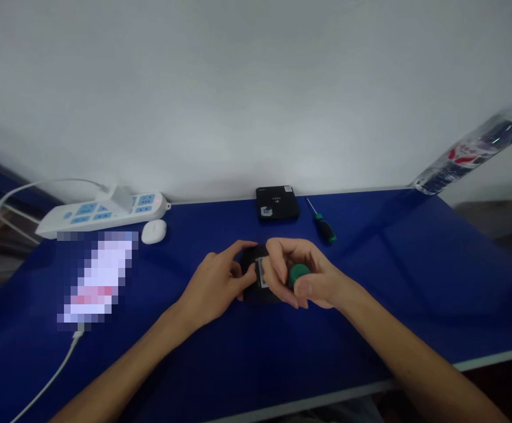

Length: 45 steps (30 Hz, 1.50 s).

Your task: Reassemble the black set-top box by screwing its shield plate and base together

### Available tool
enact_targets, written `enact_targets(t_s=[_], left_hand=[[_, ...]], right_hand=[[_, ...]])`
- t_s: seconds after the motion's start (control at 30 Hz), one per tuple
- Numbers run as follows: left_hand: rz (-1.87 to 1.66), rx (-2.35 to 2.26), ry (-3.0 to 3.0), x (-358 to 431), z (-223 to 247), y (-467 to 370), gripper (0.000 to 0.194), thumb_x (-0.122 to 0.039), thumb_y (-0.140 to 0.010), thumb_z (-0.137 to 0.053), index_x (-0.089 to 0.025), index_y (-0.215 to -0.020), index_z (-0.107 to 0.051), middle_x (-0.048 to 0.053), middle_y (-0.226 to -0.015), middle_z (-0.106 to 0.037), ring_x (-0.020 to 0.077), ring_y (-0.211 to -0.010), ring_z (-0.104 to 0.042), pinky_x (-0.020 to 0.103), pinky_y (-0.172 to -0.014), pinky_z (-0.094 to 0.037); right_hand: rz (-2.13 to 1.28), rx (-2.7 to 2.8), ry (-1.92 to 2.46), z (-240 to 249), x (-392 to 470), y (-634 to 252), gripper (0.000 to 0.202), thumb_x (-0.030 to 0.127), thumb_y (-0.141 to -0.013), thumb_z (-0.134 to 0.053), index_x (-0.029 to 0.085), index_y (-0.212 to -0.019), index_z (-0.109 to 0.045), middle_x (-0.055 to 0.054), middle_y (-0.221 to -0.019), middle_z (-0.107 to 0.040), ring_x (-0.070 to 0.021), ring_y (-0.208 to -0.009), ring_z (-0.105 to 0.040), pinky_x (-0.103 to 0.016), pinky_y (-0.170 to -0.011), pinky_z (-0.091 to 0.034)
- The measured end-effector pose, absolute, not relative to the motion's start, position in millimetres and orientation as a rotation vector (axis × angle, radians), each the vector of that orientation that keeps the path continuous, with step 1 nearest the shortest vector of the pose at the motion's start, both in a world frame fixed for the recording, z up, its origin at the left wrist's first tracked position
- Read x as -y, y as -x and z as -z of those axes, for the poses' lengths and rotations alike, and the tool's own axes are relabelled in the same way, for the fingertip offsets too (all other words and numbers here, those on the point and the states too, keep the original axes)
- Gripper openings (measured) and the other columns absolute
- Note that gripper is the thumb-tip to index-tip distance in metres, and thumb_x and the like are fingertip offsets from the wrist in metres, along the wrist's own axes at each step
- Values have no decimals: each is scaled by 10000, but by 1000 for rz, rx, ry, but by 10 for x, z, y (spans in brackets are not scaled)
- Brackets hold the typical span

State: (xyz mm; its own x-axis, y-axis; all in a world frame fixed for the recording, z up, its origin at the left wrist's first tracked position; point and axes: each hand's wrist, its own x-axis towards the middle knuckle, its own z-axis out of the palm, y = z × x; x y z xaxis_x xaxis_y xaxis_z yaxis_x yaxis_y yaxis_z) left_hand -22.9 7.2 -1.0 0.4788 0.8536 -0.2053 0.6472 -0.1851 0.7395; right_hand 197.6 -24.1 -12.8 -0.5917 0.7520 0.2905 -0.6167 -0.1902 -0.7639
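Note:
A flat black box (256, 295) with a pale label lies on the blue table between my hands. My left hand (221, 281) grips its left side, the fingers bent round the edge and the thumb resting on top. Above the box's right part, my right hand (302, 270) is closed round a screwdriver (300, 272). Only the green end of its handle shows well; the shaft and tip are hidden under the fingers, so whether it touches the box cannot be seen.
Behind my hands lies another black box (278, 203), with a green-and-black screwdriver (324, 226) to its right. On the left are a power strip (101, 212), a white earbud case (154, 231) and a blurred-out phone (100, 276) on a cable. A water bottle (471, 154) stands at the right.

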Motion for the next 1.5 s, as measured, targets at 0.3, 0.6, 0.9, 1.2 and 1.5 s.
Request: enact_targets(t_s=[0.3,0.6,0.9,1.2,1.5], left_hand=[[-343,-1234,-1935,-66,0,236,448,-433,-1035,-644,-262,-1449,-645,-85,-596,-722,193,-585,-746,274,-622,-508],[-315,-1255,-1948,-75,7,239,463,-481,-1044,-627,-267,-1454,-644,-85,-575,-716,195,-579,-734,277,-610,-482],[-299,-1227,-1950,-97,13,240,472,-504,-1058,-590,-270,-1465,-636,-69,-602,-734,206,-610,-744,290,-645,-490],[-300,-1218,-1956,-88,-2,249,480,-522,-1057,-595,-273,-1466,-630,-78,-591,-729,204,-594,-730,290,-639,-482],[-299,-1229,-1943,-72,-20,243,489,-489,-1052,-609,-252,-1479,-628,-62,-605,-733,211,-618,-745,294,-651,-496]], right_hand=[[-1910,1145,178,49,231,-1986,372,522,-993,-781,169,-925,-685,22,-649,-633,-111,-483,-482,-254,-489,-302],[-1853,1138,215,78,210,-2017,376,464,-1032,-741,152,-823,-721,-16,-655,-606,-159,-583,-520,-281,-545,-365],[-1931,1104,173,91,209,-2012,382,305,-906,-928,220,-965,-560,21,-763,-679,-102,-535,-501,-227,-523,-399],[-1854,1121,237,59,213,-2014,371,519,-986,-822,197,-1066,-655,52,-687,-586,-106,-523,-404,-247,-513,-298],[-1830,1156,250,34,202,-1991,450,529,-1069,-624,165,-817,-705,-8,-643,-563,-152,-554,-457,-280,-515,-327]])
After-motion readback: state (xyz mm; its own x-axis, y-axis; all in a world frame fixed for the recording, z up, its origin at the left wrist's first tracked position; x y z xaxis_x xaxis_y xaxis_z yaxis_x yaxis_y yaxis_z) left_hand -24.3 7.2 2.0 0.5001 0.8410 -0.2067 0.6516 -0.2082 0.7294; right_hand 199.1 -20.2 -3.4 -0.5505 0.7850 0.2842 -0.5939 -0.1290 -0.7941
